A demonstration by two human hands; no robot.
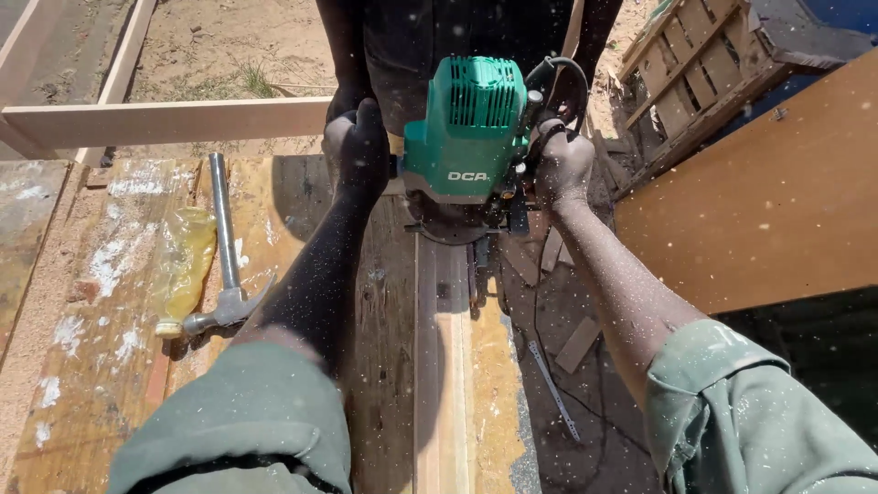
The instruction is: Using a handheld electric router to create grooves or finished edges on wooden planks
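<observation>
A green electric router (471, 137) sits on a long pale wooden strip (439, 366) that runs toward me along the workbench. My left hand (358, 146) is closed around the router's left handle. My right hand (562, 166) grips its right handle, next to the black power cord (572, 78). Sawdust flecks fly through the air and dust both forearms. Just beyond the router stands another person in dark clothes (412, 37), with a hand near my left hand.
A steel claw hammer (224, 256) and a yellowish plastic bottle (183, 270) lie on the dusty bench at left. A pale plank (165, 119) crosses behind them. A brown board (768, 201) and a wooden pallet (695, 64) stand at right. Offcuts and a metal strip (553, 384) lie below.
</observation>
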